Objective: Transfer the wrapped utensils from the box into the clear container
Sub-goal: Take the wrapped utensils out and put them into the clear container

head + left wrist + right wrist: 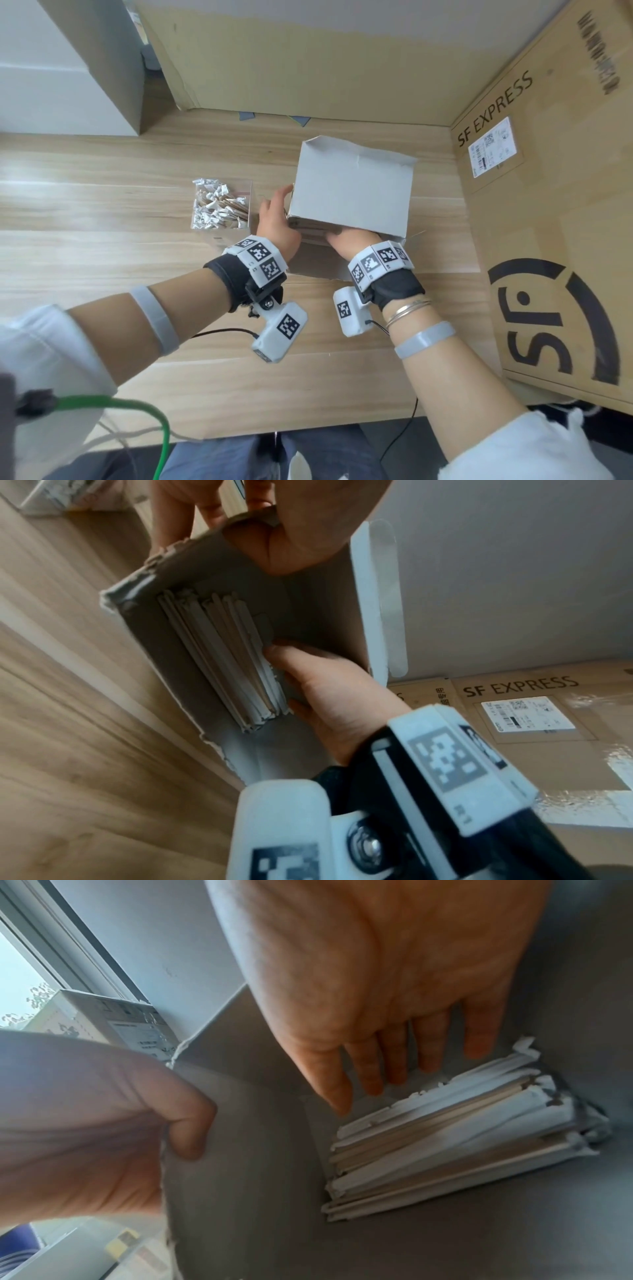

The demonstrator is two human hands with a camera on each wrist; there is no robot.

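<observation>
We tip the grey box (352, 185) on its side on the wooden table (102, 192), with its open end facing us. That way we can see in and reach the sticks.

Our left hand (277, 219) holds the torn edge of the box. The thumb is curled inside the wall and the fingers wrap the outside, so it is gripping the box. We think this keeps the box from sliding while the other hand digs in.

Our right hand (394, 993) is deep inside the box. Its fingers (366, 1069) are straight and close together, pointing down at the pile. The tips look right beside the sticks, maybe just touching them, but the hand holds nothing.

The wrapped sticks (455, 1139) lie in a neat bunch in the far corner of the box, still in their white paper sleeves. They sit flat against one wall, so the fingers may need to slide under or behind them to scoop them up.

The clear tub (222, 205) stands on the table just to the left of the box, near our left hand. It already has many wrapped sticks in it. Keeping it close means a short trip for each handful.

A big brown shipping carton (548, 205) stands on our right.
</observation>
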